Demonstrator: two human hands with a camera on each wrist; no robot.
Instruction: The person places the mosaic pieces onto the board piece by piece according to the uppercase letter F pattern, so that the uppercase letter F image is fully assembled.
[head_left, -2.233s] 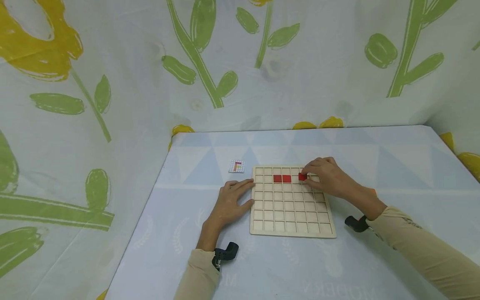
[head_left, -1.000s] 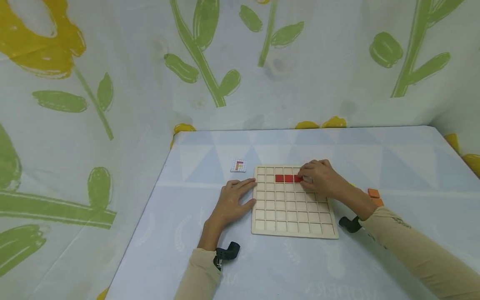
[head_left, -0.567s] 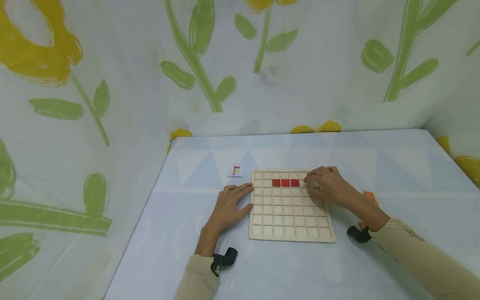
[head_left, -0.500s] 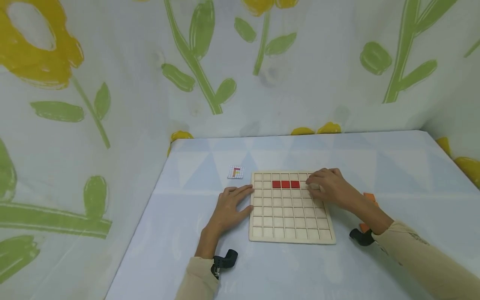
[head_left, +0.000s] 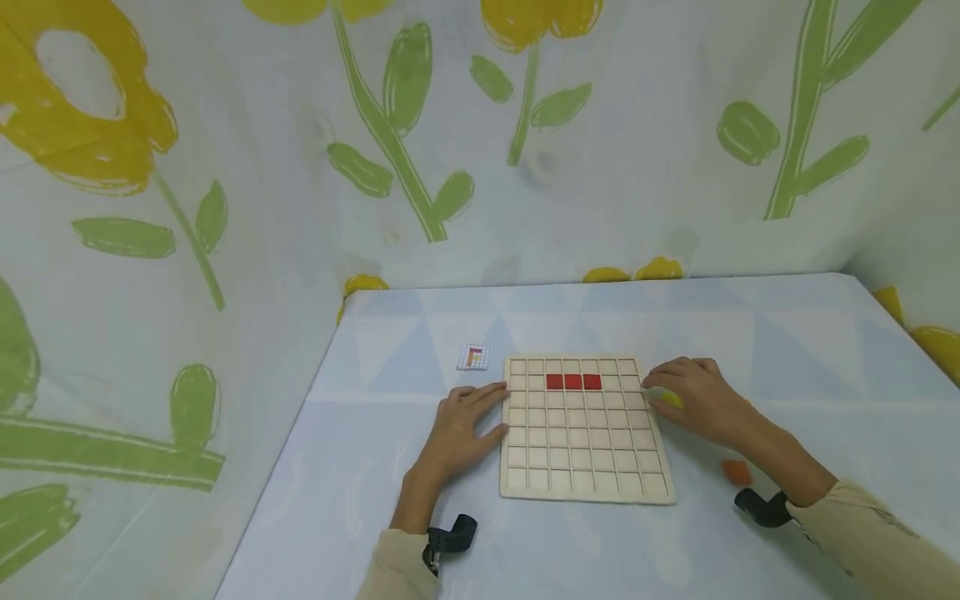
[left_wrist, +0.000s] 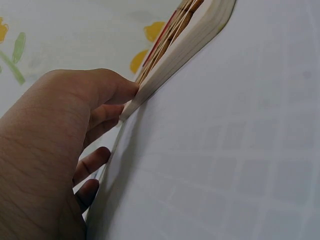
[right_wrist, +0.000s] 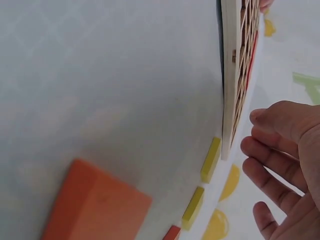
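A pale wooden grid board (head_left: 588,458) lies flat on the table. Three red square tiles (head_left: 573,382) sit side by side in its second row from the far edge. My left hand (head_left: 459,427) rests at the board's left edge, its thumb and fingertips touching the rim. My right hand (head_left: 701,402) is just past the board's right edge, fingers loosely bent and apart, with nothing between them. In the head view a yellow tile (head_left: 671,399) shows in the gap below its index finger. The right wrist view has yellow tiles (right_wrist: 211,159) lying on the table, clear of the fingertips.
A small printed card (head_left: 473,357) with a coloured grid pattern lies beyond the board's left corner. An orange tile (head_left: 737,472) is on the table under my right forearm. Another orange-red piece (right_wrist: 172,233) shows at the bottom of the right wrist view.
My right hand slid the third red tile left against the other two, let it go, then drew back to the right off the board. The left hand stays at the board's edge.
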